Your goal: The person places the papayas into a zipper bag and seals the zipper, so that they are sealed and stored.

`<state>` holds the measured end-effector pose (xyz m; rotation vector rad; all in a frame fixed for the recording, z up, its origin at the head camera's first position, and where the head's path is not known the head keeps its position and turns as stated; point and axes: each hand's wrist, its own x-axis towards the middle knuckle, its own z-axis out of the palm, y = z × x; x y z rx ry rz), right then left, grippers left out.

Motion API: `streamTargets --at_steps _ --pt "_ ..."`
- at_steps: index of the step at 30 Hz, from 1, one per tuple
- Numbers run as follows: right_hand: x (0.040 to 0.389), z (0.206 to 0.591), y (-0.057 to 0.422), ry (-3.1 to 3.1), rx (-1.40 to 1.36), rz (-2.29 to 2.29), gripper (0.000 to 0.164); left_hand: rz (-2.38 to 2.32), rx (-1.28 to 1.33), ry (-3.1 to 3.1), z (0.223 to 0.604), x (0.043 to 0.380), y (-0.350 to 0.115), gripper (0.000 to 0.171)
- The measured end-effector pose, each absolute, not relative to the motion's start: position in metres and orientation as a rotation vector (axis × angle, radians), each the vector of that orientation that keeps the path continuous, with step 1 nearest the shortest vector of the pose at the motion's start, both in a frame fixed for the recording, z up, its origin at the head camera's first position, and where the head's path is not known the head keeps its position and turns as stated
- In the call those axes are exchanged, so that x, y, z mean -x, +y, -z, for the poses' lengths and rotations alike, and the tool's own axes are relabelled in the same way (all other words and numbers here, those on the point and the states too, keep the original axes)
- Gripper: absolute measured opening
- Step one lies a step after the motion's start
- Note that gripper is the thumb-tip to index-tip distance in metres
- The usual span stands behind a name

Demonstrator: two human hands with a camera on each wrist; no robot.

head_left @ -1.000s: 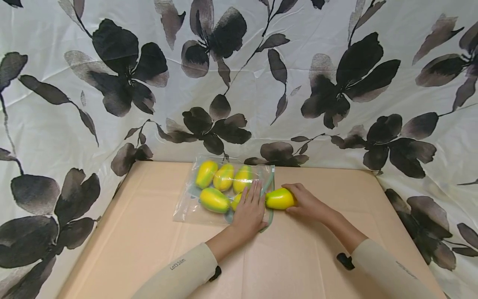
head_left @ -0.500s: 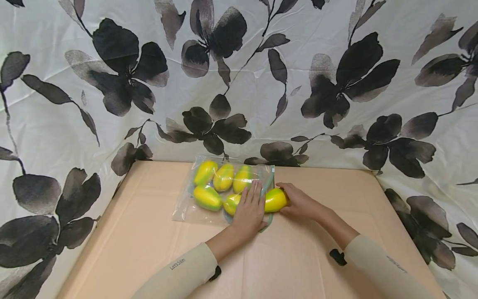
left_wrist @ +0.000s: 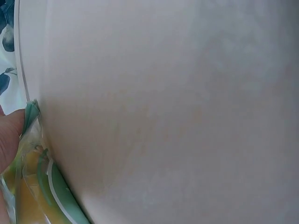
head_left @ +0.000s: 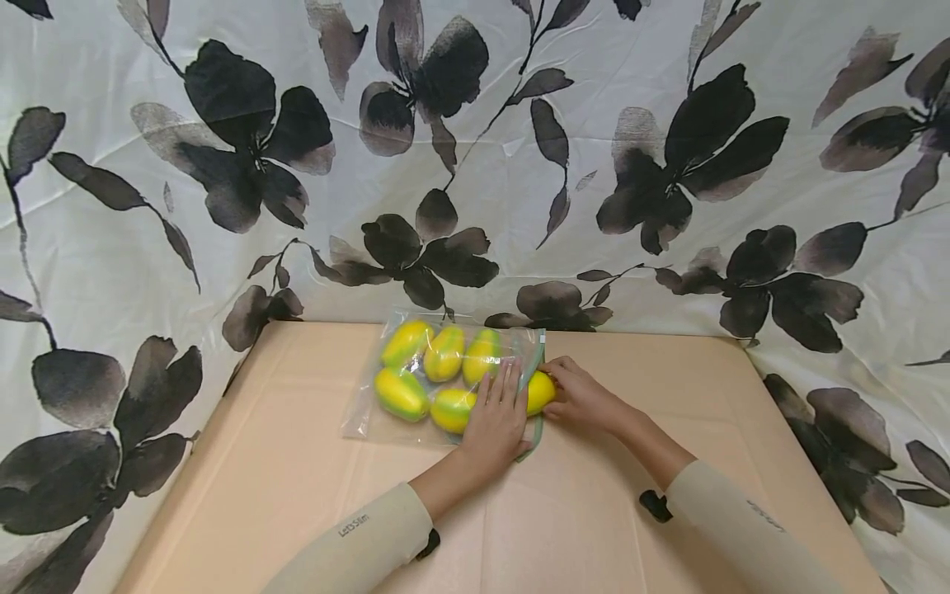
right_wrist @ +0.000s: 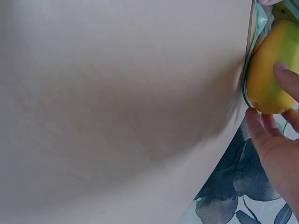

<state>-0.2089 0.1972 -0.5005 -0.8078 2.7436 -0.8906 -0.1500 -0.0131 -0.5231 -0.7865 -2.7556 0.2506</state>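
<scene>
A clear zip bag (head_left: 356, 425) with a green zip edge lies on the board, its mouth towards the right. Inside are several glossy yellow-green fruits (head_left: 401, 393), shaped like mangoes or small papayas. My left hand (head_left: 493, 421) rests flat on the bag near its mouth, fingers straight. In the left wrist view its thumb (left_wrist: 10, 135) touches the green edge. My right hand (head_left: 586, 396) holds another yellow-green fruit (head_left: 541, 393) by its outer end, at the bag mouth. In the right wrist view, digits touch this fruit's (right_wrist: 271, 70) side and end, within the green edge.
A light tan board (head_left: 297, 495) with fold lines covers the work surface. Behind it and at both sides hangs white cloth (head_left: 534, 280) with dark flowers. The board's far edge runs just behind the bag.
My right hand has moved left, pushing the held fruit further into the bag under my left hand. The front-row fruits in the bag have shifted left. My left hand has stayed put.
</scene>
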Motion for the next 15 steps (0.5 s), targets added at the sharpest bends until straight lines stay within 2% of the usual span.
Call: streamTargets --at_steps 5,12,15 --pt "0.212 0.505 0.196 2.756 0.789 0.948 0.069 -0.245 0.788 -2.761 0.523 0.150 -0.013 0.111" --pt "0.219 0.506 0.189 2.747 0.644 1.074 0.049 -0.213 0.794 -2.762 0.523 0.151 -0.013 0.112" --pt "0.222 0.507 0.186 2.766 0.600 1.118 0.046 -0.214 0.792 -2.760 0.523 0.151 -0.013 0.112"
